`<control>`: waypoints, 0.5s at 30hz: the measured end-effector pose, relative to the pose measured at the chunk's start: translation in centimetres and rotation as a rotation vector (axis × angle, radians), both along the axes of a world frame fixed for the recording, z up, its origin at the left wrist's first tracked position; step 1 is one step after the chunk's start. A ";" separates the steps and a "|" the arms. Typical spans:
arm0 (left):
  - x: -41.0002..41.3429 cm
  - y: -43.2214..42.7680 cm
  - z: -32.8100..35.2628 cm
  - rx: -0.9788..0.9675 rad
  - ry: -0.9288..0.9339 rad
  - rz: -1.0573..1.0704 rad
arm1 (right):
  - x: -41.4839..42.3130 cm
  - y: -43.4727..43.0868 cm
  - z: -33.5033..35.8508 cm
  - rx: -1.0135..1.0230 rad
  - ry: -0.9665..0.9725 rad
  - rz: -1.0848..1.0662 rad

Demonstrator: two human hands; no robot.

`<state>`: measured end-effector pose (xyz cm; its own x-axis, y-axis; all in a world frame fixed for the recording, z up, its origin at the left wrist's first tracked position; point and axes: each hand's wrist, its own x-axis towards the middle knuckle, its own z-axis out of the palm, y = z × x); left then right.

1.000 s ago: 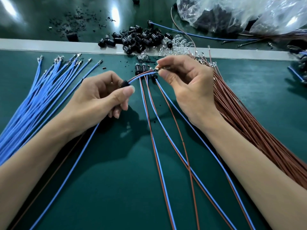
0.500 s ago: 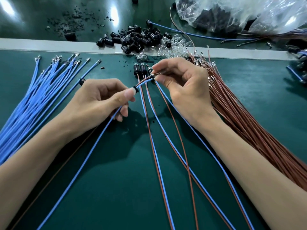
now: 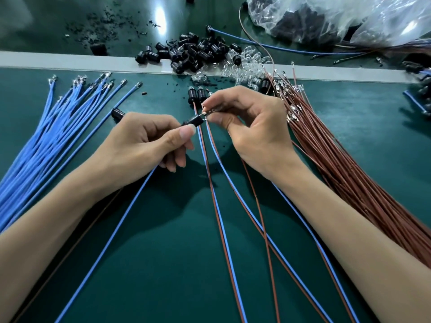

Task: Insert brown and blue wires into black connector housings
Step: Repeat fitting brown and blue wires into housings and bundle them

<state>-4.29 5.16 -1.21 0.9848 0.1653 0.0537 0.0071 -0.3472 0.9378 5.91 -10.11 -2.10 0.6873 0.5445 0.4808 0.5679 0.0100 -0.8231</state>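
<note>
My left hand [image 3: 144, 145] pinches a black connector housing [image 3: 194, 121] between thumb and fingers, above the middle of the green mat. A blue wire [image 3: 112, 236] trails from under that hand toward me. My right hand [image 3: 251, 127] pinches metal wire terminals [image 3: 206, 112] right at the housing's far end. Two finished housings [image 3: 197, 95] with brown and blue wires [image 3: 217, 206] lie just behind the hands. Loose blue wires [image 3: 46, 136] fan out on the left. A bundle of brown wires [image 3: 349, 173] lies on the right.
A heap of black housings [image 3: 193, 53] and clear bulbs [image 3: 242, 68] straddles the white strip [image 3: 58, 60] at the back. A clear plastic bag [image 3: 338, 19] sits at the back right. One loose housing [image 3: 116, 113] lies by my left hand.
My left hand slid the housing up along the wires toward my right hand's fingertips. The housing now meets the terminals. My right hand stayed about where it was.
</note>
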 end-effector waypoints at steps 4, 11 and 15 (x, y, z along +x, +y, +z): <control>0.0 0.1 0.2 -0.007 0.006 -0.048 | 0.0 0.0 0.0 0.004 0.000 0.035; -0.1 0.2 0.4 0.055 0.002 -0.084 | -0.1 0.0 0.4 0.019 0.116 0.156; 0.0 0.3 0.5 0.037 -0.013 -0.143 | -0.3 -0.4 0.8 -0.017 0.157 0.249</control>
